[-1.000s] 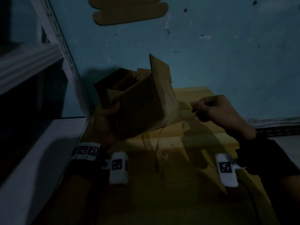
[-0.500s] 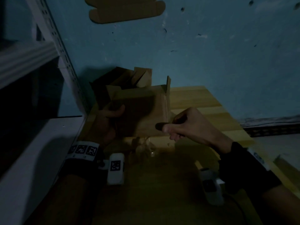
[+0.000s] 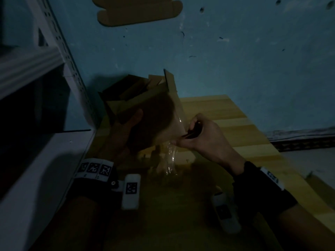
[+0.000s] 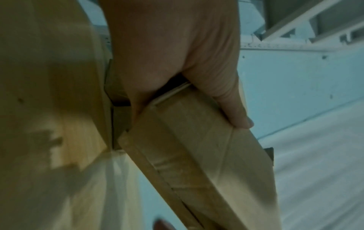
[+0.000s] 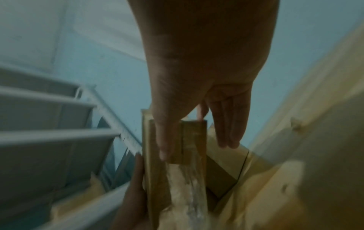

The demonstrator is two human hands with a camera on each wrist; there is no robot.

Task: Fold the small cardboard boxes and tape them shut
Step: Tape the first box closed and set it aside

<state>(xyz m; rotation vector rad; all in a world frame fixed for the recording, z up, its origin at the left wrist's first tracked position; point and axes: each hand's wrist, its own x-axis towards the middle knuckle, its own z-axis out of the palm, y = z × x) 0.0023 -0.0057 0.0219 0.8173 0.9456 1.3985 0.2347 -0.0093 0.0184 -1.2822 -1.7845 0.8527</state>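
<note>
In the dim head view, my left hand (image 3: 132, 120) grips a small brown cardboard box (image 3: 154, 116) by its left side and holds it tilted above the wooden table (image 3: 226, 127). The left wrist view shows the thumb and fingers of that left hand (image 4: 177, 70) wrapped around the box (image 4: 197, 155). My right hand (image 3: 183, 140) pinches the box's lower right corner. In the right wrist view its thumb (image 5: 165, 143) lies on the narrow taped face of the box (image 5: 193, 140). A strip of clear tape (image 3: 170, 160) hangs loose below the box (image 5: 189, 186).
More open cardboard boxes (image 3: 126, 91) stand behind the held one, against the blue wall. A flat cardboard blank (image 3: 139, 11) lies at the top. A white metal shelf rack (image 3: 54, 42) runs along the left, close to the table edge.
My right hand came in from the right to the box's lower right corner. The left hand tipped the box more upright and lowered it slightly.
</note>
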